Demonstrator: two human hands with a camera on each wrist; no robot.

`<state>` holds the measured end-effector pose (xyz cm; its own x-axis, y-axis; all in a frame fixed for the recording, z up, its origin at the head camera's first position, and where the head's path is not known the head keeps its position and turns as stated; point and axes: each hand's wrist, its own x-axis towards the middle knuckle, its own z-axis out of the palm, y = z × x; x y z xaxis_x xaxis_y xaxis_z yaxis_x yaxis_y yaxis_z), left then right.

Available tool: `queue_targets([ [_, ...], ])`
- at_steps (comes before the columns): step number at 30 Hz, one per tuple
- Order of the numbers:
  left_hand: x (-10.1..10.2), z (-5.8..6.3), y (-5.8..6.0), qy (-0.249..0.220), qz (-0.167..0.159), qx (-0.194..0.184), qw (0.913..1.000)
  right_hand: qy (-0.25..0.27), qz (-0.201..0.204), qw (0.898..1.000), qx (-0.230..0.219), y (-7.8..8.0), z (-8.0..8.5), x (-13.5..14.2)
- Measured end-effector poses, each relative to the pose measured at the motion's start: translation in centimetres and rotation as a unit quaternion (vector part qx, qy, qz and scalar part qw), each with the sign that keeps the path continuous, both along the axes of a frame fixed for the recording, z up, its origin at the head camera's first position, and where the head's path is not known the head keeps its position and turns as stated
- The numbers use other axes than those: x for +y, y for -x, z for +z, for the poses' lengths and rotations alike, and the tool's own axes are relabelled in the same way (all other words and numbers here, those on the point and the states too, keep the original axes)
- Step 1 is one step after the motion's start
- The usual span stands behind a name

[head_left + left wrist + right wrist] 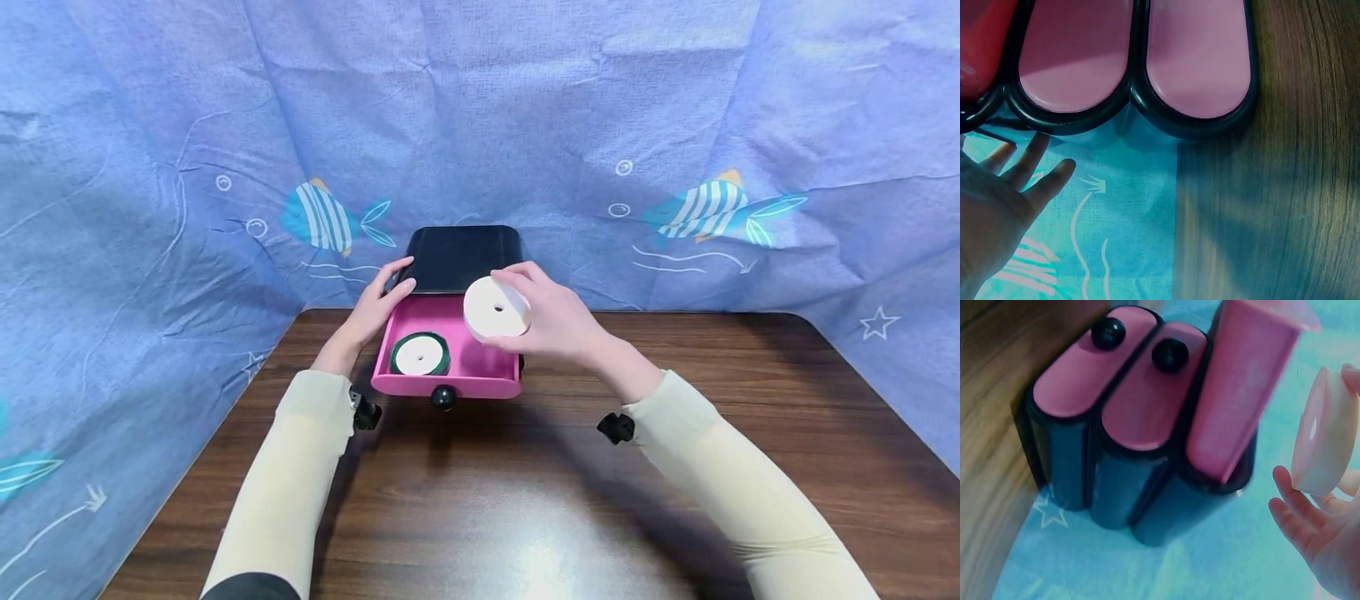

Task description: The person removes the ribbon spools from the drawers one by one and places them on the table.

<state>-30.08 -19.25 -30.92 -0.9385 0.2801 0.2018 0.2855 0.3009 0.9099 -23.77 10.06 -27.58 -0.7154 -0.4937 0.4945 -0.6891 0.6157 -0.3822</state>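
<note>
Centre frame now, my right hand (555,314) pinches a round white spool (483,312), not set down, above the pulled-out pink plastic drawer (487,387) already holding a green-and-white spool (411,355), my left hand (372,307) loose-fingered at the glossy black cabinet (465,258).

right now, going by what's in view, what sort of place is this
Probably an improvised indoor tabletop workspace: a wrinkled cloth printed with fish hangs as a backdrop behind a wood-grain table, and a black-and-pink drawer unit stands on it.
</note>
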Motion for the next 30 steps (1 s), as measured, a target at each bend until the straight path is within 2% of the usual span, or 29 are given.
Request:
queue_targets([
  [11,0.1,0.0,-0.1,0.015,0.003,0.014,0.9998,0.01,-0.023,1.0,0.018,0.4,1.1,3.4],
  [16,0.0,0.0,-0.1,0.01,0.001,0.015,0.9998,0.017,-0.038,0.999,0.005,0.7,1.0,5.0],
  [22,0.0,-0.1,-0.1,0.012,0.001,0.016,0.9998,0.014,-0.056,0.998,-0.019,1.3,0.1,6.7],
  [30,0.0,-0.1,-0.1,0.006,0.001,0.014,0.9999,-0.002,-0.073,0.997,-0.027,2.2,-1.7,8.2],
])
